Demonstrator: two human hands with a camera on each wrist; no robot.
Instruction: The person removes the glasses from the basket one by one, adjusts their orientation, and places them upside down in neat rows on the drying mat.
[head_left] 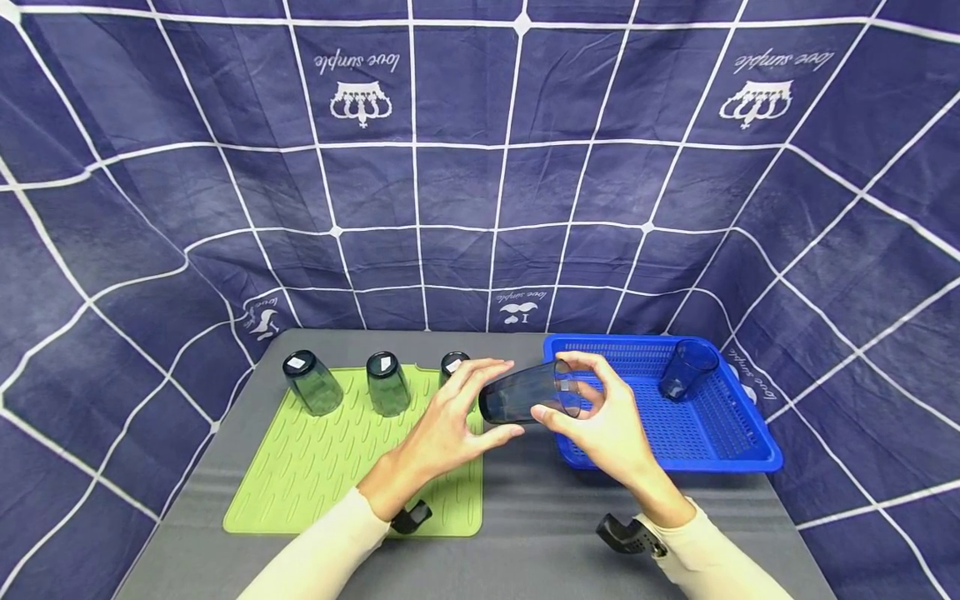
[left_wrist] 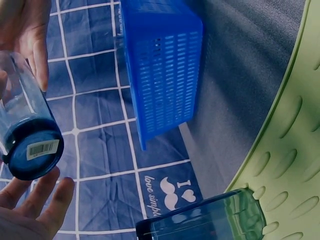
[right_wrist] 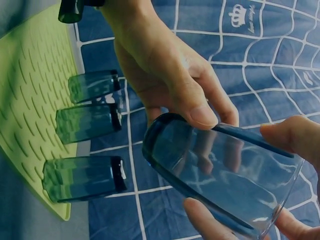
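A bluish clear drinking glass [head_left: 517, 393] is held tilted nearly sideways above the table, its dark, thick base toward the left. My right hand [head_left: 603, 417] grips it near the rim, thumb on the near side and fingers round the far side. My left hand [head_left: 453, 417] spreads round the base end, fingers above and thumb below, fairly straight. In the right wrist view the left thumb lies right at the base edge. A white label [left_wrist: 43, 149] shows on the glass's underside in the left wrist view.
Upside-down glasses stand along the far side of a green drying mat [head_left: 360, 492]: a left glass [head_left: 313, 385], a middle glass [head_left: 388, 387] and one [head_left: 454, 363] partly behind my left hand. A blue basket [head_left: 742, 462] at right contains another glass [head_left: 686, 371]. Tiled-pattern cloth [head_left: 465, 183] surrounds the table.
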